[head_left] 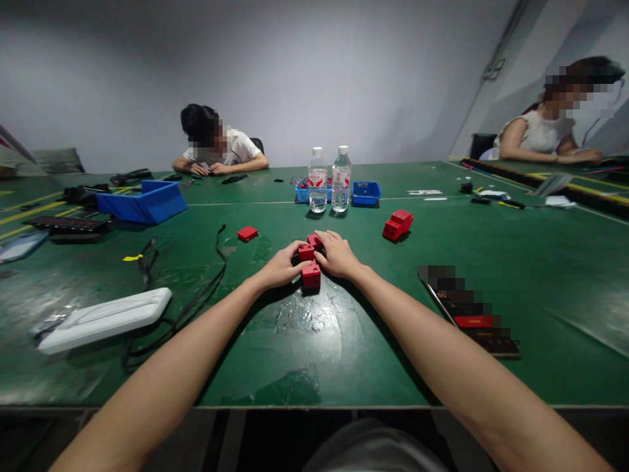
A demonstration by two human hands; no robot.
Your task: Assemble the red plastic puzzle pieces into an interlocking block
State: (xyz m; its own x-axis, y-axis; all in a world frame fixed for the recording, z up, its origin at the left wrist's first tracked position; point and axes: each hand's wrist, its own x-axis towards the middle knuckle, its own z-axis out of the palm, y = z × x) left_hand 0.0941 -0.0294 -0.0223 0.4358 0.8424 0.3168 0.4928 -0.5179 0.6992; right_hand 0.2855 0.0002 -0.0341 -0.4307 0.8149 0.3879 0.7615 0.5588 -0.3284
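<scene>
Several red plastic blocks sit close together on the green table, between my two hands. My left hand (282, 269) is closed, its fingers and thumb around the left side of the middle red block (306, 252). From the right, my right hand (337, 254) has its fingers bent over the rear red block (314, 241), thumb against the group. The front red block (311, 276), with small dark holes in its face, stands nearest me, at my thumbs. Whether the blocks are joined cannot be made out. Apart from them lie a flat red piece (247, 233) and a stepped red block (398, 225).
Two water bottles (317, 183) stand ahead, beside blue bins (366, 194). A larger blue bin (147, 202), a black cable (216, 275) and a white power strip (105, 319) are on the left. To the right lies a dark flat object (466, 314). Two people sit across the table.
</scene>
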